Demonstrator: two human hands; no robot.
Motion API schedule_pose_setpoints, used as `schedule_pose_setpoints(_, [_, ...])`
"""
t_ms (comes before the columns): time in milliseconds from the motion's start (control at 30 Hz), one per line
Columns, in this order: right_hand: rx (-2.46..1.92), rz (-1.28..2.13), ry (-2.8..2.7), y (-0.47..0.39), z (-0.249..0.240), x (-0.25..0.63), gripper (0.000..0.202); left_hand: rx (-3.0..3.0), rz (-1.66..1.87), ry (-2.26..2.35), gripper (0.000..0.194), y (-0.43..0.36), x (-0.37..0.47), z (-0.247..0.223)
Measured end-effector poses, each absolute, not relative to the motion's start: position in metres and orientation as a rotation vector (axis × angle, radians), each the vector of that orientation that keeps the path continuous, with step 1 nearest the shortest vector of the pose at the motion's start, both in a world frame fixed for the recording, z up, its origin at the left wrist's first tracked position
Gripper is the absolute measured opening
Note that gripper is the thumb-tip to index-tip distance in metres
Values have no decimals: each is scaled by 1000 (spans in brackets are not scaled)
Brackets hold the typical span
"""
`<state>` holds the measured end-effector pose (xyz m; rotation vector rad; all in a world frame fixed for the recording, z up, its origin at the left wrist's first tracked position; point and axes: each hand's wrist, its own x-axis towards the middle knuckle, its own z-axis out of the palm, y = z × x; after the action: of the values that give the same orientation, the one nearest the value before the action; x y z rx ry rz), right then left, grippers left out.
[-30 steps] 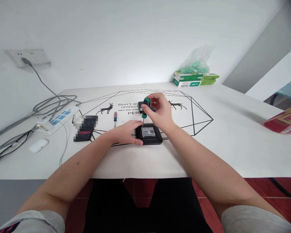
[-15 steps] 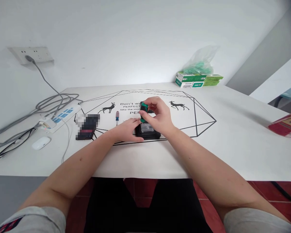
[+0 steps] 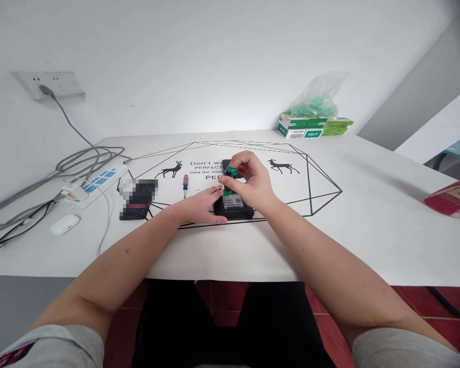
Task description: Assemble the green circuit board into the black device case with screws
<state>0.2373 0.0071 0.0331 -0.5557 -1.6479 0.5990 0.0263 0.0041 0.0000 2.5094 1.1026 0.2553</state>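
A black device (image 3: 245, 211) with a white label lies on the printed mat in front of me. My right hand (image 3: 251, 181) grips a green and black screwdriver (image 3: 230, 180) over the device, its handle tilted and its lower end near the device's left side. The tip is too small to make out. My left hand (image 3: 203, 205) rests at the device's left edge, thumb and fingers apart, touching its side. A second screwdriver (image 3: 185, 183) with a red and blue handle lies to the left, beyond my left hand.
At the left are a partly blurred phone (image 3: 138, 202), a power strip (image 3: 103, 179) with cables, glasses (image 3: 25, 225) and a white case (image 3: 65, 225). Green and white boxes (image 3: 301, 122) with a plastic bag stand back right. A red box (image 3: 452, 198) is at the right edge.
The green screwdriver's handle has tilted and shifted slightly right and down, with my right hand moving along with it. My left hand is almost unmoved.
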Motion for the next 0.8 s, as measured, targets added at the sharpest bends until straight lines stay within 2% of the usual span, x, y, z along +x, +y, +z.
schedule_pose_setpoints(300, [-450, 1044, -1715, 11, 36, 245, 32, 2470, 216, 1014, 98, 3, 28, 7])
schedule_pose_setpoints(433, [-459, 961, -1756, 11, 40, 248, 20, 2479, 196, 1041, 99, 4, 27, 5])
schedule_pose_setpoints(567, [-446, 786, -1787, 15, 40, 250, 22, 2476, 156, 1080, 100, 4, 27, 5])
schedule_pose_setpoints(800, [-422, 875, -1720, 10, 41, 247, 14, 2476, 189, 1059, 98, 4, 27, 5])
